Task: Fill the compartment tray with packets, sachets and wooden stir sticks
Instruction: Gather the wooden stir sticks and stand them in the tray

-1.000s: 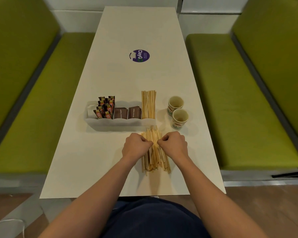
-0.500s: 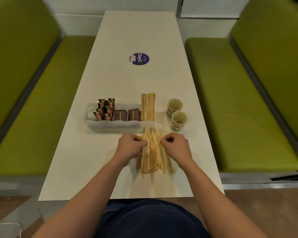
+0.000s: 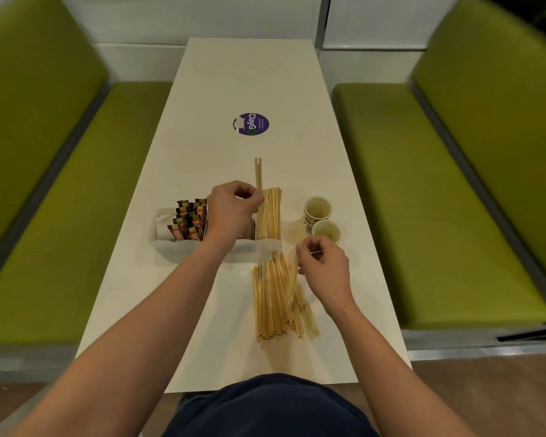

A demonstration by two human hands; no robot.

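A white compartment tray (image 3: pixel 183 247) sits on the table. Its left part holds upright brown and orange sachets (image 3: pixel 189 223); its right compartment holds wooden stir sticks (image 3: pixel 270 216). My left hand (image 3: pixel 234 209) hovers over the tray's middle, pinching a couple of stir sticks (image 3: pixel 258 175) that point away from me above the stick compartment; it hides the brown packets. A loose pile of stir sticks (image 3: pixel 275 298) lies on the table in front of the tray. My right hand (image 3: pixel 323 266) is at the pile's right edge, fingers closed on one stick (image 3: pixel 293 277).
Two paper cups (image 3: pixel 318 210) (image 3: pixel 326 232) stand right of the tray, close to my right hand. A purple round sticker (image 3: pixel 251 124) lies farther up the white table (image 3: pixel 249 74). Green benches (image 3: pixel 423 200) flank both sides.
My left hand lifted from the loose pile and moved forward over the tray with a couple of sticks. My right hand shifted right and up, pinching a stick. The camera tilted down.
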